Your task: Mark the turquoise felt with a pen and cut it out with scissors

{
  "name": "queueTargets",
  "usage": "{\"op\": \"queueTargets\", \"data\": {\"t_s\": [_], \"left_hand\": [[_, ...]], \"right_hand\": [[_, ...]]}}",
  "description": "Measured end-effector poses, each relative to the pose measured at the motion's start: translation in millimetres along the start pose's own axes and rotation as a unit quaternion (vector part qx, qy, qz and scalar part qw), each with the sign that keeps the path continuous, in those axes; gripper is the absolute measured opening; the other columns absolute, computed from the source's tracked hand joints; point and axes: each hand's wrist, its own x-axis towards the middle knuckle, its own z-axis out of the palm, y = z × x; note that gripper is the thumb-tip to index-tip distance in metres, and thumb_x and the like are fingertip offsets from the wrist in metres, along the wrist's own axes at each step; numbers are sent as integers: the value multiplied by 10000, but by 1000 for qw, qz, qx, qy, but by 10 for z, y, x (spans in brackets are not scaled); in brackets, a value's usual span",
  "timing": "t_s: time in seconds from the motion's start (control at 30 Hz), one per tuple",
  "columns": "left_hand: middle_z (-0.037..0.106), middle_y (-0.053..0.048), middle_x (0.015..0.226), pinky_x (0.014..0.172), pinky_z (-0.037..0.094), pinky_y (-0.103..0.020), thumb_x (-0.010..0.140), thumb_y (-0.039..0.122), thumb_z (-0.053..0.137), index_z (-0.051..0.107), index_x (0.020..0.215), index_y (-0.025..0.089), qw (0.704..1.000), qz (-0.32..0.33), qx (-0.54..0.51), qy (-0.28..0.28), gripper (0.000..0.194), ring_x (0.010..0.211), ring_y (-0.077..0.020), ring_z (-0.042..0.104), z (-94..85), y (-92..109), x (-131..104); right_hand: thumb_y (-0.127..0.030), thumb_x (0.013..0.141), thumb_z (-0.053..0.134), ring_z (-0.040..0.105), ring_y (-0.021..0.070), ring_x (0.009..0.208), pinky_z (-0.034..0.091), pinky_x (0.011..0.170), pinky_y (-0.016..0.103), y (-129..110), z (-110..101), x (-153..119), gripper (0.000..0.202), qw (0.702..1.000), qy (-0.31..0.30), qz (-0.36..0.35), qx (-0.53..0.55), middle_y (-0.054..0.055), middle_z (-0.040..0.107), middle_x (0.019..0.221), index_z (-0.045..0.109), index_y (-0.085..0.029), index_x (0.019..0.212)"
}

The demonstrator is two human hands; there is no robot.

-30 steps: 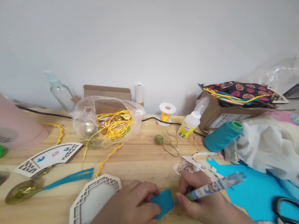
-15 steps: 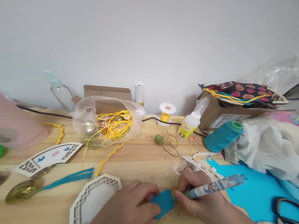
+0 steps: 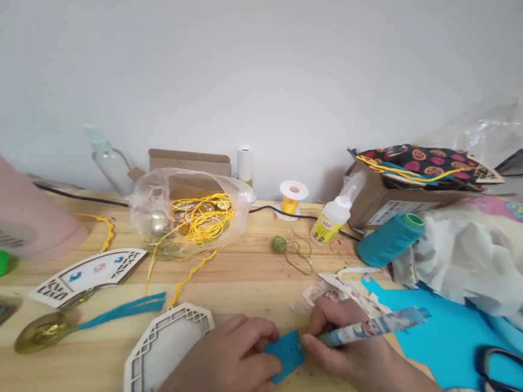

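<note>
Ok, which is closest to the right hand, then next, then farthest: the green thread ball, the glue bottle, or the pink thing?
From the right hand:
1. Green thread ball, just beyond it, mid-table.
2. Glue bottle, farther back, near the wall.
3. Pink thing, far across at the left edge.

A pale wooden table [image 3: 246, 279] stands against a plain white wall [image 3: 254, 56].

The left hand [image 3: 225, 365] is bare. The right hand [image 3: 349, 351] is bare too. No sleeves reach either wrist.
</note>
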Motion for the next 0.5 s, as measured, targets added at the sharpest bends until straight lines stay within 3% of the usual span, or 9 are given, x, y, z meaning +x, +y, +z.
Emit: {"op": "queueTargets", "data": {"t_s": [0.2,0.5], "left_hand": [[662,-39,897,625,517,-261,700,93,601,672,815,230,995,-12,21,-94,193,737,-173,607,-141,69,59],[631,-22,968,682,496,-274,735,108,586,642,852,249,994,-25,2,-102,191,795,-174,581,-117,47,36]], "right_hand": [[-223,737,573,408,83,423,280,385,172,-5,-6,-21,215,1000,-5,1,-4,-41,493,467,470,-181,553],[-218,731,553,395,80,408,277,369,169,-16,-13,-5,216,1000,2,2,0,-42,471,454,451,-183,544]]}}
